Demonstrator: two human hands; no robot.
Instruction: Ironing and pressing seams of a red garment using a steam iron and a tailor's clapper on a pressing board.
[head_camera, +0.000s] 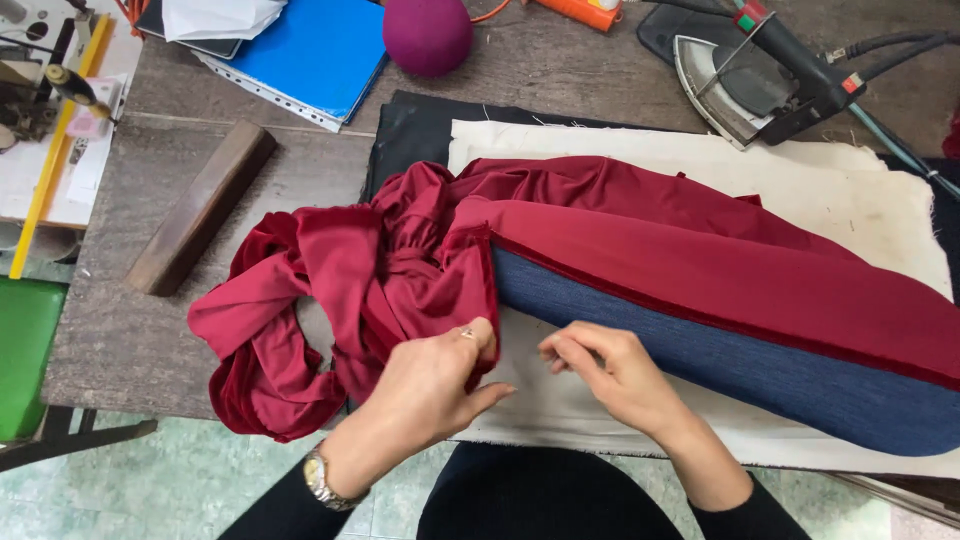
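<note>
On grey worktable (130, 340), cream cloth (860, 190), tiled floor (200, 480)

Dark red garment (400, 260), plain, no pattern. Sleeve board pad (740, 370) denim blue. Cream cloth (860, 190) over black cloth (420, 125). Table (130, 330) grey-brown. Blue folder (315, 50), magenta ball (428, 35), brown wooden block (200, 207), yellow ruler (45, 165), green seat (25, 350).
</note>
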